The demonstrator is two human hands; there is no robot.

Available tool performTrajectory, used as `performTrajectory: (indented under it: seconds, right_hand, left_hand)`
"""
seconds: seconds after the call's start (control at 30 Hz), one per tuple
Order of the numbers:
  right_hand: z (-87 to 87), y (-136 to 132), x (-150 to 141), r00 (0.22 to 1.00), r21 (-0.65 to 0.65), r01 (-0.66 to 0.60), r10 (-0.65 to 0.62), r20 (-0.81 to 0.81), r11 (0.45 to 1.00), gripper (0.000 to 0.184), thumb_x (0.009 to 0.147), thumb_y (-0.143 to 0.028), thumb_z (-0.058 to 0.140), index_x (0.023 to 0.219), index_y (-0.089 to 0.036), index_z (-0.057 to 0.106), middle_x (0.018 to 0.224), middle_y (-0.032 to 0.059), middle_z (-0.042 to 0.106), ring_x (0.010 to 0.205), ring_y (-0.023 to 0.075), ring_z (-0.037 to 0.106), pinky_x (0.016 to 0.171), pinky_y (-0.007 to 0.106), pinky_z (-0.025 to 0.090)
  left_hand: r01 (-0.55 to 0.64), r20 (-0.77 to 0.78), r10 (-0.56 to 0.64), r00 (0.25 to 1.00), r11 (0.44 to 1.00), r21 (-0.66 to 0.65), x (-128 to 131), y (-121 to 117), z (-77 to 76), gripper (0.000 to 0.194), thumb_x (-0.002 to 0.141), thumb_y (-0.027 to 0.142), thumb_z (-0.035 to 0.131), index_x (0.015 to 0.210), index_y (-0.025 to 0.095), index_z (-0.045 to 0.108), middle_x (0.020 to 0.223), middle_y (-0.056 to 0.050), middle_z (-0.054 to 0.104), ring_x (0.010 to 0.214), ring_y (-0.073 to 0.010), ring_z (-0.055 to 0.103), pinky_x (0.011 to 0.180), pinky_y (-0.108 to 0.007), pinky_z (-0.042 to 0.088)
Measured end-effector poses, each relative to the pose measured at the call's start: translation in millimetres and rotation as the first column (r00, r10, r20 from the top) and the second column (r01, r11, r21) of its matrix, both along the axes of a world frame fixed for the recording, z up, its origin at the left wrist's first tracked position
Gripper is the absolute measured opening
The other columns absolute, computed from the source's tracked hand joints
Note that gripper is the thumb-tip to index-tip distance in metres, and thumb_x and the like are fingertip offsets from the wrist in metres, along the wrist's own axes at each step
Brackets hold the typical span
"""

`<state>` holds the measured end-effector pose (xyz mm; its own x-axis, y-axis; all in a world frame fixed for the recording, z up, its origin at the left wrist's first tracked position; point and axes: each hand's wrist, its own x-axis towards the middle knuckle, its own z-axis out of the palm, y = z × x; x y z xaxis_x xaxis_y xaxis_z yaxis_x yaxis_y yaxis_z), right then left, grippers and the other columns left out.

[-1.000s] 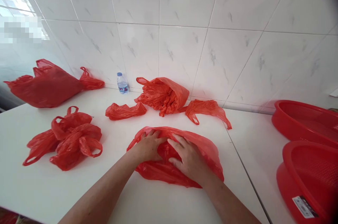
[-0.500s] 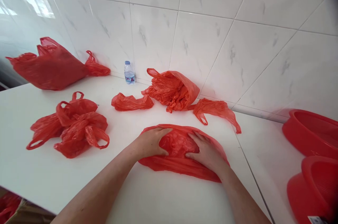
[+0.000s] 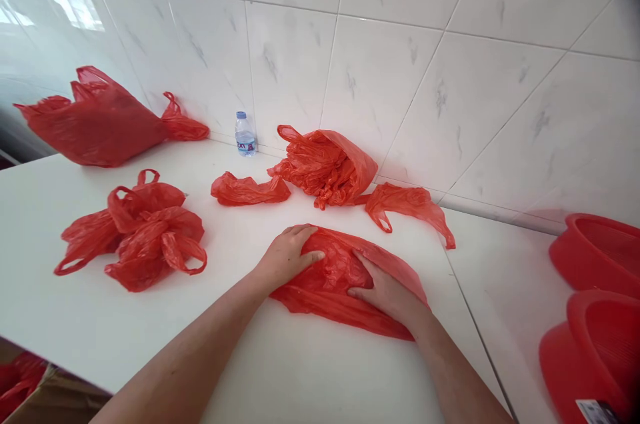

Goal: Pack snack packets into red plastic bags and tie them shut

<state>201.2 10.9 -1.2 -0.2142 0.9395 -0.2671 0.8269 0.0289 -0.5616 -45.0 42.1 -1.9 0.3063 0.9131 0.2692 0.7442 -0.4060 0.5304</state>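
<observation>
Carefully, two hands work at one spread bag, which lies on the white bench. Its long axis goes slantwise, from the farther left end to the nearer right end, and its opening faces upward. The left hand presses on the left end, thumb well apart from the fingers. The right hand reaches into the opening, also with thumb apart; some of its fingertips are hidden. Crumpled red plastic is between them.

Well to the right of the spread bag are two red baskets, one behind the other. To its left is one pile of handled bags; I cannot count them exactly. Behind it are one crumpled bag at the left, one stuffed bag in the middle, and one loose bag at the right. Farther, behind it and to the left, are one upright bottle, one small bag and one large bag, near the tiled wall.
</observation>
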Motion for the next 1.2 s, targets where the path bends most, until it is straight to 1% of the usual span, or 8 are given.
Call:
performTrajectory:
  seconds: [0.23,0.37,0.53,0.67,0.9,0.97,1.1,1.2]
  right_hand:
    - [2.0,-0.1,-1.3,0.999,0.055,-0.021,0.019,0.035,0.998,0.087,0.072,-0.057,0.061,0.146,-0.036,0.020,0.153,-0.0013,0.021,0.137,0.0266,0.027,0.104,0.041,0.032]
    - [-1.7,1.5,-2.7,0.999,0.065,-0.012,0.009,0.040,0.998,0.087,0.073,-0.055,0.060,0.146,-0.034,0.019,0.155,-0.0020,0.014,0.140,0.0252,0.019,0.107,0.040,0.028]
    - [-5.8,4.2,-1.9,0.999,0.072,-0.008,0.004,0.050,0.997,0.085,0.075,-0.056,0.057,0.147,-0.033,0.018,0.156,-0.0031,0.008,0.142,0.0215,0.011,0.110,0.037,0.025]
    - [-6.0,6.2,-3.8,0.997,0.112,-0.025,0.017,0.070,0.993,0.081,0.077,-0.057,0.052,0.147,-0.029,0.020,0.156,-0.0009,0.009,0.142,0.0202,0.011,0.111,0.036,0.021]
    - [-6.5,7.2,-12.7,0.994,0.124,-0.006,-0.007,0.107,0.992,0.081,0.080,-0.054,0.049,0.148,-0.022,0.018,0.155,0.0046,0.015,0.142,0.0200,0.009,0.112,0.037,0.019]
    - [-7.8,8.1,-12.9,0.994,0.125,-0.006,-0.008,0.110,0.992,0.081,0.080,-0.052,0.050,0.148,-0.021,0.019,0.155,0.0052,0.015,0.142,0.0199,0.008,0.112,0.037,0.019]
    - [-9.3,7.6,-11.5,0.996,0.117,-0.003,-0.008,0.089,0.993,0.083,0.080,-0.059,0.048,0.148,-0.021,0.019,0.155,0.0057,0.012,0.142,0.0207,0.008,0.112,0.038,0.019]
    - [-8.3,5.0,-11.7,0.998,0.128,-0.007,-0.001,0.061,0.992,0.083,0.080,-0.063,0.047,0.148,-0.024,0.018,0.155,0.0048,0.014,0.142,0.0211,0.010,0.111,0.039,0.021]
  left_hand:
    - [-0.040,0.053,0.030,0.998,0.982,0.183,0.7,-7.2,15.4,0.031,0.091,0.035,0.041,0.112,0.023,0.060,0.111,-0.005,0.064,0.100,-0.0200,0.060,0.086,-0.035,0.048]
    - [0.269,-0.067,-0.262,0.963,0.901,0.340,15.3,-27.9,29.8,0.026,0.090,0.032,0.045,0.105,0.020,0.063,0.094,-0.006,0.067,0.088,-0.0190,0.060,0.076,-0.032,0.047]
    - [0.582,-0.225,-0.563,0.796,0.813,0.026,38.7,-50.5,27.6,0.021,0.078,0.033,0.063,0.096,0.022,0.065,0.086,0.000,0.066,0.073,-0.0152,0.058,0.061,-0.026,0.043]
    - [0.640,-0.165,-0.672,0.722,0.740,-0.207,45.7,-56.2,18.5,0.016,0.077,0.011,0.055,0.077,0.022,0.066,0.073,0.003,0.067,0.066,-0.0124,0.058,0.059,-0.023,0.042]
    - [0.639,0.098,-0.700,0.707,0.574,-0.512,41.6,-61.5,28.3,0.025,0.072,0.026,0.066,0.096,0.031,0.070,0.082,0.006,0.071,0.069,-0.0141,0.064,0.057,-0.022,0.048]
    - [0.636,0.123,-0.658,0.743,0.636,-0.436,41.2,-59.6,33.7,0.022,0.075,0.030,0.064,0.097,0.029,0.069,0.081,0.004,0.070,0.067,-0.0133,0.063,0.057,-0.022,0.048]
    - [0.400,0.028,-0.399,0.916,0.914,-0.072,38.1,-47.5,35.5,0.021,0.084,0.018,0.050,0.094,0.026,0.067,0.087,0.001,0.067,0.080,-0.0155,0.061,0.071,-0.027,0.048]
    - [0.254,-0.131,-0.252,0.959,0.967,0.004,31.3,-35.5,26.8,0.016,0.079,0.020,0.054,0.090,0.024,0.066,0.088,-0.003,0.065,0.083,-0.0207,0.061,0.070,-0.031,0.048]
